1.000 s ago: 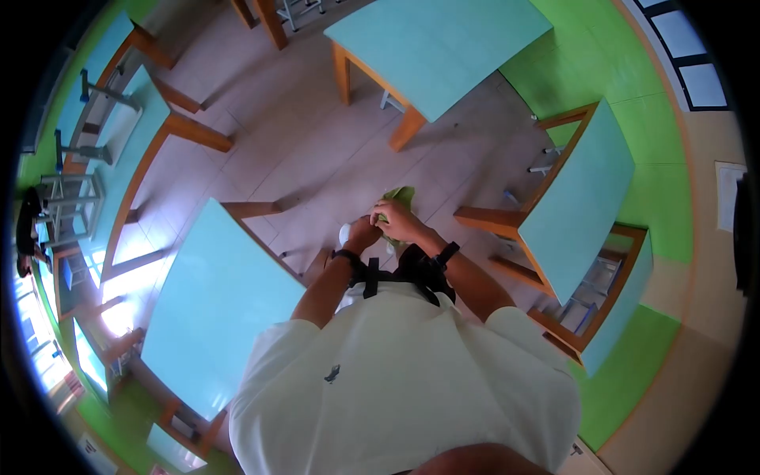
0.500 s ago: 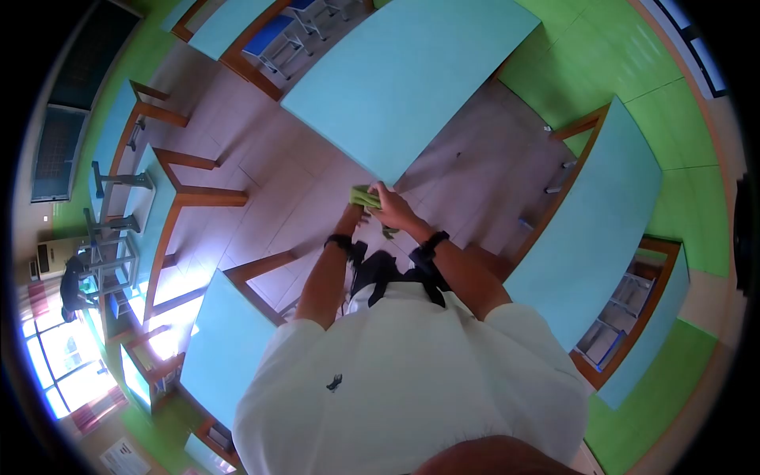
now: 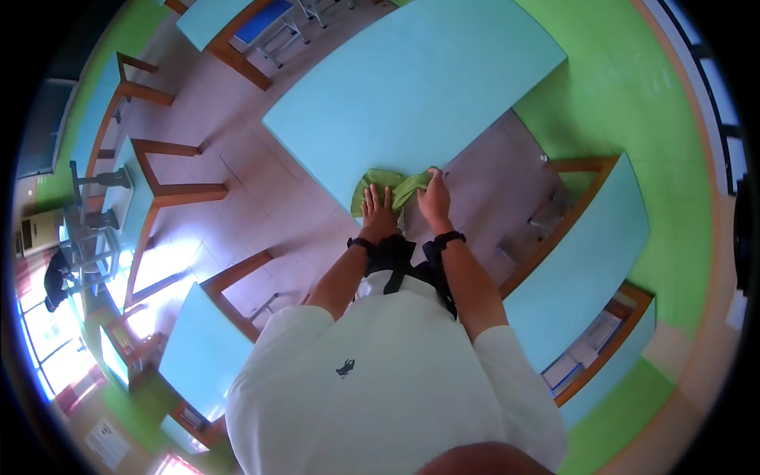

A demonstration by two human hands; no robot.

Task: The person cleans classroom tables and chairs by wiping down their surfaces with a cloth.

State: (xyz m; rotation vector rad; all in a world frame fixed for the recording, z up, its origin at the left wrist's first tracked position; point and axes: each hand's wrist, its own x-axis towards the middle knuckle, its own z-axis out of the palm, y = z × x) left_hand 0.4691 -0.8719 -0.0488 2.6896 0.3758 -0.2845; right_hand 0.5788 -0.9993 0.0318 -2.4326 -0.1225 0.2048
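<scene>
A green cloth [image 3: 378, 179] lies at the near corner of the light blue table [image 3: 419, 87]. My left hand [image 3: 378, 215] rests flat on it, fingers stretched out and slightly spread. Beside it on the right, my right hand [image 3: 434, 204] pinches the twisted end of the cloth near the table's edge. Dark bands circle both wrists.
Another blue table [image 3: 590, 253] with a wooden frame stands to the right, papers or trays in its open shelf. On the left are more tables, one [image 3: 207, 332] close by, and stacked grey stools [image 3: 99, 214]. A blue stool [image 3: 265, 22] is beyond the main table.
The cloth was bunched between both hands in front of the table corner. Now it is spread on the tabletop, my left hand flat on it and my right hand holding its end.
</scene>
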